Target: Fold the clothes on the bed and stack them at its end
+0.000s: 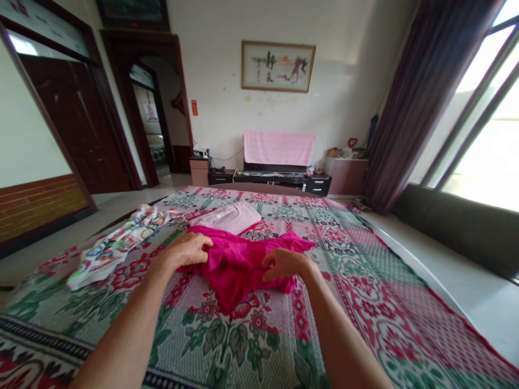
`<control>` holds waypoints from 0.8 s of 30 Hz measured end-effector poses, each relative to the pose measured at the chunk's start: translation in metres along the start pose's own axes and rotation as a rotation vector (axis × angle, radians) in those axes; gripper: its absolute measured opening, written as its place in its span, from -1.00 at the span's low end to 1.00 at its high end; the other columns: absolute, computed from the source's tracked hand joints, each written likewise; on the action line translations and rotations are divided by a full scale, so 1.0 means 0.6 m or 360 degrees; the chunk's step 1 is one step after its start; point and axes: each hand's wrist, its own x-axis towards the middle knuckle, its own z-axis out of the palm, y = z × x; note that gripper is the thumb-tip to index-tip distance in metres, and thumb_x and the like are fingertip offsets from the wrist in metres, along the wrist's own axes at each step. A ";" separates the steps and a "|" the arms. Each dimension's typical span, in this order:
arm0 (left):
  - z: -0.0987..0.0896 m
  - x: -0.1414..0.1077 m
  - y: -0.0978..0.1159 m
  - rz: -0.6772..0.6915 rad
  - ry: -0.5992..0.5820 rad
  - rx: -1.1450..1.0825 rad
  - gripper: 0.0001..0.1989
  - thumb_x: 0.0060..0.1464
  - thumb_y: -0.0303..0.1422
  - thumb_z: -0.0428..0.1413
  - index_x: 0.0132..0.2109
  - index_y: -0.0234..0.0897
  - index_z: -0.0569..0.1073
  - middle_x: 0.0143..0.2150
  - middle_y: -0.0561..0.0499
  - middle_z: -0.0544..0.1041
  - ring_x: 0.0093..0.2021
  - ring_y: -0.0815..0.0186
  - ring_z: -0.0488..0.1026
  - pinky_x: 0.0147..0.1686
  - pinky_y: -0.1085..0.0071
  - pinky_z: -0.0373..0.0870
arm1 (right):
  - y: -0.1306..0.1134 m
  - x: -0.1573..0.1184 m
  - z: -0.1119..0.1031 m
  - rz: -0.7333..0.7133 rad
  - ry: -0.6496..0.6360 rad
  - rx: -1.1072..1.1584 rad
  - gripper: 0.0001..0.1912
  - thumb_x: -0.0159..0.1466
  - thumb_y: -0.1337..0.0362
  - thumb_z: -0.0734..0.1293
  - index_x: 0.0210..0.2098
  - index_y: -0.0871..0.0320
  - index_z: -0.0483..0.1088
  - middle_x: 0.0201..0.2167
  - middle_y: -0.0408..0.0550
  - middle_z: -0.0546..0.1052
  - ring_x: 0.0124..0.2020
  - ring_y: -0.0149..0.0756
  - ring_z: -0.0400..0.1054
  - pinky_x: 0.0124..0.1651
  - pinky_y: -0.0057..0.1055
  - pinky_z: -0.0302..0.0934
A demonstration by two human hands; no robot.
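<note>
A bright pink garment [239, 256] lies crumpled on the patterned cloth in front of me, one corner pointing toward me. At its left side my left hand [190, 249] has its fingers curled down on the fabric. My right hand [284, 263] pinches a fold of the same garment at its right part, thumb and fingers bent together. Just behind, partly covered by the pink garment, is a pale pink shirt [227, 217] laid flat with its neckline and label showing. To the left rests a white garment [117, 240] with a colourful print, loosely bunched.
The floral cloth [340, 313] spreads over a large table with a rounded far edge. Beyond it stand a low black cabinet [318, 186] and a pink cloth [279, 147] draped over something. A purple curtain [421, 97] hangs by the window at right.
</note>
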 end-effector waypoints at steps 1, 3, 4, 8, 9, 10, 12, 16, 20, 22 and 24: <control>0.004 0.004 0.000 0.0030 0.0032 0.0005 -0.87 -0.21 -0.38 0.04 -0.50 -0.22 0.50 -0.61 0.11 0.42 -0.52 0.36 0.36 -0.52 0.48 0.11 | -0.004 0.002 0.004 0.0007 -0.0011 -0.0039 -0.88 -0.04 0.31 0.42 -0.46 0.14 0.57 -0.60 -0.23 0.46 -0.55 -0.47 0.21 -0.52 -0.54 0.03; 0.006 0.011 0.000 0.0035 0.0073 -0.0112 -0.83 -0.16 -0.40 -0.02 -0.50 -0.24 0.48 -0.64 0.09 0.40 -0.55 0.35 0.37 -0.52 0.47 0.14 | -0.008 0.004 0.005 -0.0023 0.0058 0.0040 -0.92 -0.01 0.35 0.38 -0.49 0.17 0.55 -0.63 -0.24 0.42 -0.57 -0.49 0.17 -0.52 -0.54 0.01; 0.004 0.013 0.000 -0.0006 0.0114 -0.0254 -0.81 -0.14 -0.39 -0.03 -0.49 -0.25 0.48 -0.64 0.08 0.40 -0.56 0.34 0.38 -0.52 0.47 0.17 | -0.008 0.003 0.002 -0.0068 0.0140 0.0174 -0.91 0.02 0.34 0.37 -0.49 0.17 0.55 -0.63 -0.23 0.42 -0.57 -0.49 0.17 -0.52 -0.54 0.01; -0.012 0.010 0.003 -0.0015 0.0257 -0.1230 -0.76 -0.09 -0.27 0.04 -0.32 -0.29 0.51 -0.54 0.05 0.50 -0.55 0.34 0.44 -0.51 0.46 0.33 | -0.009 -0.014 -0.030 -0.0306 0.0747 0.1138 -0.76 0.08 0.10 0.40 -0.45 0.17 0.50 -0.57 -0.21 0.45 -0.56 -0.49 0.22 -0.50 -0.54 0.10; -0.015 0.008 0.004 0.0005 0.0310 -0.1467 -0.73 -0.11 -0.24 0.08 -0.28 -0.30 0.52 -0.52 0.05 0.51 -0.56 0.35 0.43 -0.52 0.46 0.35 | -0.009 -0.020 -0.040 -0.0341 0.0943 0.1404 -0.72 0.06 0.06 0.42 -0.43 0.16 0.48 -0.56 -0.21 0.46 -0.55 -0.48 0.25 -0.49 -0.53 0.14; -0.018 0.008 0.004 0.0010 0.0374 -0.1664 -0.70 -0.12 -0.22 0.11 -0.26 -0.31 0.51 -0.51 0.04 0.52 -0.58 0.37 0.42 -0.55 0.47 0.34 | -0.008 -0.025 -0.049 -0.0365 0.1133 0.1647 -0.70 0.02 0.05 0.45 -0.41 0.15 0.47 -0.54 -0.20 0.47 -0.54 -0.46 0.29 -0.47 -0.51 0.19; -0.018 0.011 0.001 -0.0062 0.0532 -0.1917 -0.70 -0.16 -0.23 0.15 -0.26 -0.32 0.50 -0.53 0.05 0.50 -0.64 0.41 0.37 -0.62 0.50 0.30 | -0.003 -0.031 -0.065 -0.0371 0.1446 0.2006 -0.67 -0.05 0.09 0.48 -0.36 0.12 0.45 -0.50 -0.19 0.51 -0.49 -0.39 0.37 -0.41 -0.46 0.28; -0.003 0.031 -0.015 -0.0544 0.0923 -0.2001 -0.70 -0.14 -0.35 0.10 -0.19 -0.34 0.47 -0.49 0.02 0.51 -0.63 0.42 0.41 -0.63 0.55 0.27 | 0.021 -0.023 -0.079 -0.0190 0.1706 0.2266 -0.72 -0.06 0.15 0.47 -0.42 0.12 0.37 -0.58 -0.20 0.48 -0.54 -0.37 0.37 -0.48 -0.46 0.30; 0.012 0.046 -0.031 -0.0545 0.1224 -0.1567 -0.53 -0.10 -0.37 0.10 0.03 -0.29 0.43 -0.09 -0.16 0.57 -0.18 0.26 0.56 -0.30 0.45 0.45 | 0.041 -0.005 -0.073 -0.0093 0.1934 0.2481 -0.74 -0.05 0.22 0.45 -0.45 0.12 0.30 -0.67 -0.31 0.39 -0.66 -0.50 0.24 -0.61 -0.56 0.17; 0.014 0.045 -0.025 -0.0395 0.1196 -0.1179 -0.55 -0.09 -0.31 0.13 0.01 -0.26 0.46 -0.03 -0.14 0.56 -0.06 0.21 0.53 -0.16 0.40 0.44 | 0.046 0.003 -0.067 -0.0121 0.1961 0.2523 -0.73 -0.06 0.25 0.46 -0.46 0.12 0.28 -0.71 -0.36 0.33 -0.71 -0.55 0.16 -0.66 -0.60 0.09; 0.017 0.039 -0.005 -0.0215 0.0949 -0.0814 -0.67 -0.06 -0.23 0.13 -0.13 -0.24 0.53 -0.14 -0.07 0.60 -0.11 0.20 0.54 -0.12 0.37 0.43 | 0.050 0.008 -0.061 -0.0110 0.1967 0.2497 -0.73 -0.08 0.26 0.46 -0.48 0.13 0.28 -0.72 -0.37 0.31 -0.73 -0.57 0.13 -0.68 -0.61 0.05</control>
